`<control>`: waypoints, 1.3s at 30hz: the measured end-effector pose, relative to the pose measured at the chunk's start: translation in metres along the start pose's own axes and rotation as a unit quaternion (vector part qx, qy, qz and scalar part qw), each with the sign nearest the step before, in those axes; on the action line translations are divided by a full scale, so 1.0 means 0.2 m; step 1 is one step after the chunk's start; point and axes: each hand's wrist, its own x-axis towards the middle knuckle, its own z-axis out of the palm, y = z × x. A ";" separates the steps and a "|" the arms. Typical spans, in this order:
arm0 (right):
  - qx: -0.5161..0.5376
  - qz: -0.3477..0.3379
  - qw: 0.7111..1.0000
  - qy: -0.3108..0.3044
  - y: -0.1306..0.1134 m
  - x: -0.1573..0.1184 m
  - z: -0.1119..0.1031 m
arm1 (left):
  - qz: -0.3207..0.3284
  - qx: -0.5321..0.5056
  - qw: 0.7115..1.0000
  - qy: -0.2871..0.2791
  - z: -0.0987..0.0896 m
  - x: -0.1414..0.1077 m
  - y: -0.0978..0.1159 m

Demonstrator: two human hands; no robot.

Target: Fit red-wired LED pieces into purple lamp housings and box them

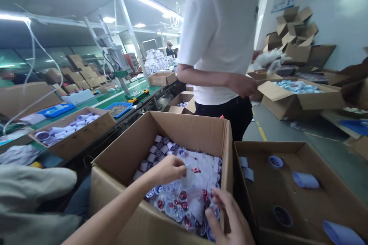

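My left hand point(171, 169) reaches over an open cardboard box point(186, 128), its fingers curled into a pinch; what they hold, if anything, is hidden. Below it, a translucent white plastic sheet or bag point(207, 164) lies on the contents. Lower right, my right hand point(230, 220) is at the box's near right side, thumb and fingers apart. Close to its fingertips is a small red and dark part point(206, 198). More small red parts point(182, 195) lie among the cups at the near side. Short pale purple cylindrical cups point(159, 153) fill the far left part.
A shallower carton point(270, 149) on the right holds several scattered purple pieces. A person in a white shirt point(221, 42) stands just beyond my box. Along the left runs a green-topped workbench point(100, 101) with a carton of purple pieces point(77, 134) and a blue tray point(119, 110).
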 end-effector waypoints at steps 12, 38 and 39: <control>0.309 0.209 0.914 -0.160 -0.25 -0.05 -0.12 | 0.124 -0.088 0.988 0.027 0.12 -0.70 0.10; 0.170 0.096 0.967 -0.166 -0.38 -0.08 -0.37 | 0.142 -0.018 0.990 0.021 0.26 -0.85 -0.04; 0.182 0.108 0.964 -0.162 -0.37 -0.09 -0.36 | 0.142 -0.018 0.989 0.033 0.28 -0.84 -0.06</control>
